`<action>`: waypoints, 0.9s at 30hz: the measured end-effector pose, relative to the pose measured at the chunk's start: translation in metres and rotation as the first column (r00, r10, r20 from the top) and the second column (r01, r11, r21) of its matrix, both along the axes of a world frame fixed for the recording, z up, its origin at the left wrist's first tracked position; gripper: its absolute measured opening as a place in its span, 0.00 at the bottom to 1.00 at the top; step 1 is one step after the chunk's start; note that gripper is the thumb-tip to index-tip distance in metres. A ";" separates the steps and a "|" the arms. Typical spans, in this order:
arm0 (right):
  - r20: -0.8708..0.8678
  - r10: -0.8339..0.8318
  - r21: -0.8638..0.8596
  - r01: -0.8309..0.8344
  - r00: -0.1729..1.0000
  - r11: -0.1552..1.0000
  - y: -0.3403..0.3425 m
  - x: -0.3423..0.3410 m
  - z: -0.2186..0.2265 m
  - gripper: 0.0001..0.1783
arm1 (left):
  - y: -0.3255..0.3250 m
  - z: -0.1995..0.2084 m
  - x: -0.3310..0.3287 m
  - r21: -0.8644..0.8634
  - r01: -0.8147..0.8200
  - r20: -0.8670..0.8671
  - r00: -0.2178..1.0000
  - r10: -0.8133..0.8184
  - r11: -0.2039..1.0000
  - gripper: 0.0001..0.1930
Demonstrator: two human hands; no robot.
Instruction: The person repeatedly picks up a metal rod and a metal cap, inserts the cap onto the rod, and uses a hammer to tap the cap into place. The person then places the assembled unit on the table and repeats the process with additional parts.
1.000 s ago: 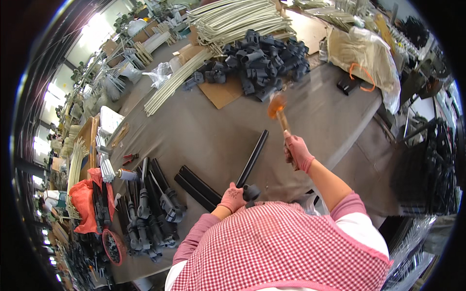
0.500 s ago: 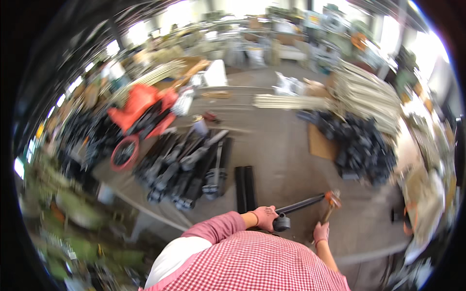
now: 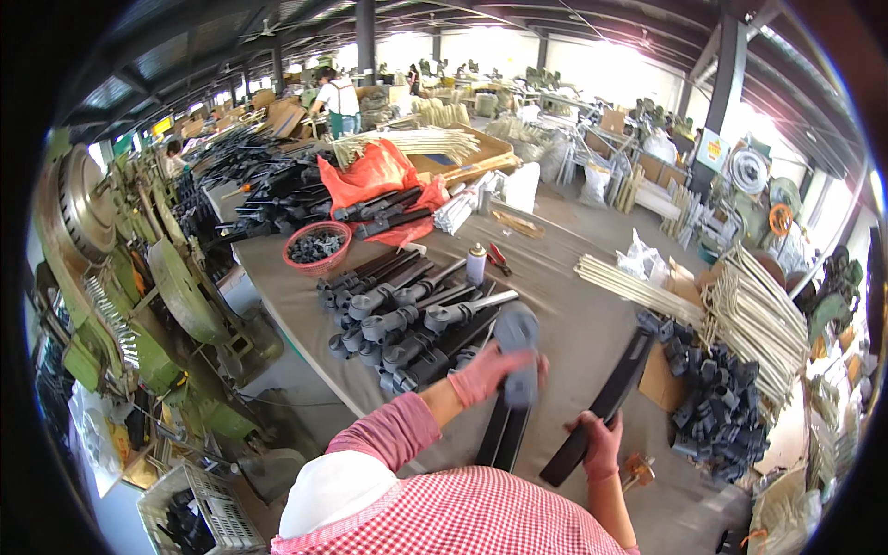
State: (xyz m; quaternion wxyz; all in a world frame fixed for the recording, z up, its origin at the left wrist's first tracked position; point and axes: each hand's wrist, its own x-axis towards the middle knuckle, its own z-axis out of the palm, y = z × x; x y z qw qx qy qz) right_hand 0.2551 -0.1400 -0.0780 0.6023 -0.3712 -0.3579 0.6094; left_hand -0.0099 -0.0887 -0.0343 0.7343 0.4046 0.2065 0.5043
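My left hand (image 3: 490,376), in a pink glove, closes around a dark grey piece with a rounded end (image 3: 518,331). It is smeared by motion and held beside the pile of black tubes with grey end fittings (image 3: 398,319). In my right hand (image 3: 599,442), also gloved, is a long black bar (image 3: 615,384), tilted with its far end pointing up and right. Two black bars (image 3: 504,437) lie side by side on the table between my hands. A hammer with an orange-brown head (image 3: 638,470) rests on the table next to my right wrist.
Dark grey plastic fittings (image 3: 721,407) are heaped on the right, by bundled cream rods (image 3: 758,319). A red basket (image 3: 317,248) of small parts, a spray can (image 3: 475,265) and red-handled pliers (image 3: 499,261) stand farther left. Green machines (image 3: 180,296) flank the table's left edge.
My right hand has let go of the hammer and now grips a black bar. The left hand has moved forward with the grey-ended piece. The view has swung left.
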 end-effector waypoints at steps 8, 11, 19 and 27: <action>0.237 0.466 -0.065 -0.464 0.853 0.883 -0.029 -0.090 0.023 0.20 | 0.052 0.067 -0.040 -0.194 -0.295 0.405 0.844 0.351 0.935 0.12; 0.304 0.502 -0.099 -0.497 0.810 0.862 -0.032 -0.097 0.025 0.21 | 0.051 0.070 -0.049 -0.124 -0.203 0.347 0.908 0.234 0.971 0.11; 0.226 0.538 -0.136 -0.521 0.812 0.843 -0.044 -0.095 0.028 0.27 | 0.053 0.087 -0.048 0.038 0.081 0.032 0.996 -0.082 0.996 0.14; 0.308 0.456 -0.248 -0.392 0.835 0.886 -0.045 -0.076 0.005 0.25 | 0.013 -0.027 -0.030 -0.396 0.068 -0.214 0.963 -0.164 0.916 0.18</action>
